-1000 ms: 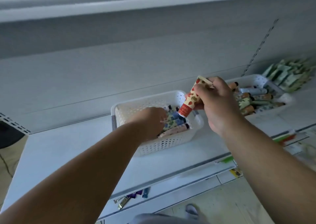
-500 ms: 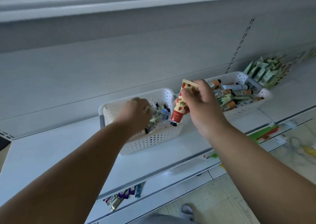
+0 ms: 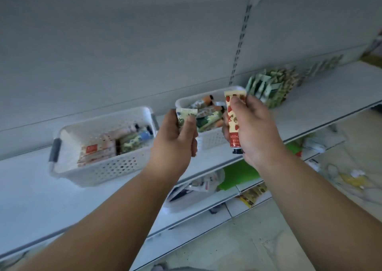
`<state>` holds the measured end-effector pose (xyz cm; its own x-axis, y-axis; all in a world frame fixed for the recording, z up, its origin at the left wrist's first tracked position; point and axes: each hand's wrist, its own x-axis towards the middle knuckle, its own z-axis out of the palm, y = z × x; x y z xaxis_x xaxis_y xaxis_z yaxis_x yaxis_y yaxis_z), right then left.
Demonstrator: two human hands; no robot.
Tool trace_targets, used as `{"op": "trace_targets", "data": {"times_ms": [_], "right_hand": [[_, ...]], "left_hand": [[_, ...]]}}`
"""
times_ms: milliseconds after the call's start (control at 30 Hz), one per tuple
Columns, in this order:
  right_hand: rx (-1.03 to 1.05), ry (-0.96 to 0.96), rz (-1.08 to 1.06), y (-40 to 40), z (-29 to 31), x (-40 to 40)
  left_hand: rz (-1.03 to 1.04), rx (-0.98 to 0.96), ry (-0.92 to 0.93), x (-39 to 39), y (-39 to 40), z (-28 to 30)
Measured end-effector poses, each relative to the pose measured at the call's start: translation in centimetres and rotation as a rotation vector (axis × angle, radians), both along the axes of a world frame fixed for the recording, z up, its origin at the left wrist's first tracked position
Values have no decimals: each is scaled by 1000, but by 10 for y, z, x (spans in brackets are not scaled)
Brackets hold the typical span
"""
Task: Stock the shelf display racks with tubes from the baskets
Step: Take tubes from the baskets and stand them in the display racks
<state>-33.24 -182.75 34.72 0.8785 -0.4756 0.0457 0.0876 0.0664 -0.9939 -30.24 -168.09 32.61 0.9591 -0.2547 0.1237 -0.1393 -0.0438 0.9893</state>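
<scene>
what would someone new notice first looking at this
Two raised hands in the middle, each holding a tube upright: the right hand grips a red strawberry-print tube, the left hand a green-patterned tube. Behind them on the white shelf sit two white perforated baskets of mixed tubes.

White shelf (image 3: 322, 97); two baskets (image 3: 107, 167), packets (image 3: 275, 88)

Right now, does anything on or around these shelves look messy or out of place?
Yes. Packets and wrappers lie scattered on the floor at the lower right, and loose items are jumbled on the lower shelf. The tubes in the left basket and right basket lie in loose piles.
</scene>
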Motion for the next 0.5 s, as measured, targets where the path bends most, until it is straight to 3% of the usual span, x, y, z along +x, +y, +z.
{"op": "trace_targets", "data": {"times_ms": [267, 500], "right_hand": [[-192, 45, -41, -198, 4, -78], [-278, 55, -56, -308, 2, -47]], "left_hand": [[-193, -5, 5, -60, -189, -14], [-169, 111, -42, -42, -278, -35]]}}
